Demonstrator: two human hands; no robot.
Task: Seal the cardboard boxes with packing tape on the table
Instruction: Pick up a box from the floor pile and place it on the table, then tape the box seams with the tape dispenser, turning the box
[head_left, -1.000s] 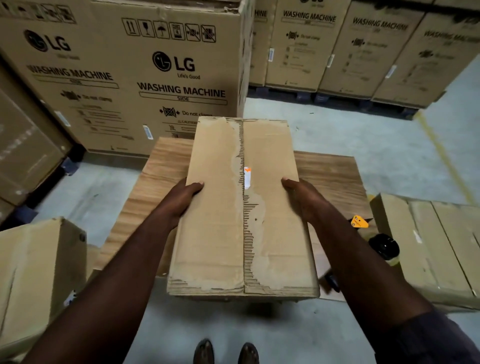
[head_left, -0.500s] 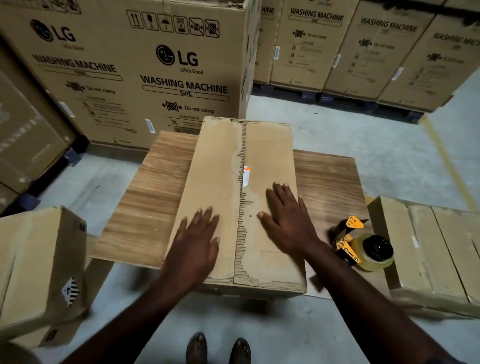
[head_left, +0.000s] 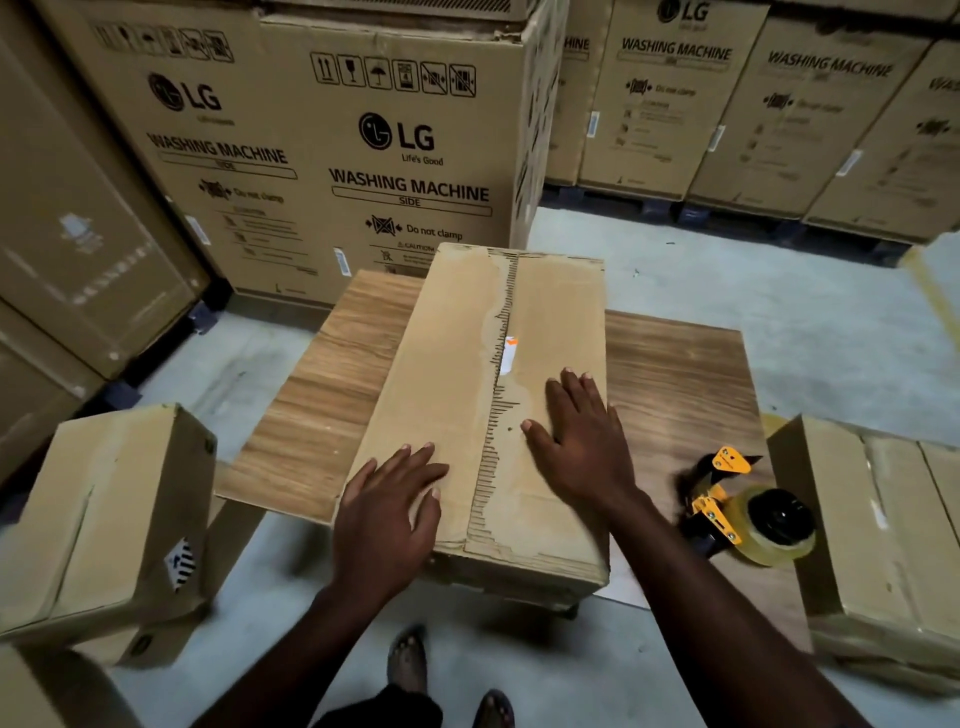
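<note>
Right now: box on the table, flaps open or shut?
Shut. Both flaps of the cardboard box lie flat, meeting at the centre seam, with left hand and right hand flat on top.

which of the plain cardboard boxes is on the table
The long middle box, with the left hand and right hand flat on its top. It alone rests on the table; the left box and right box sit beside it.
</note>
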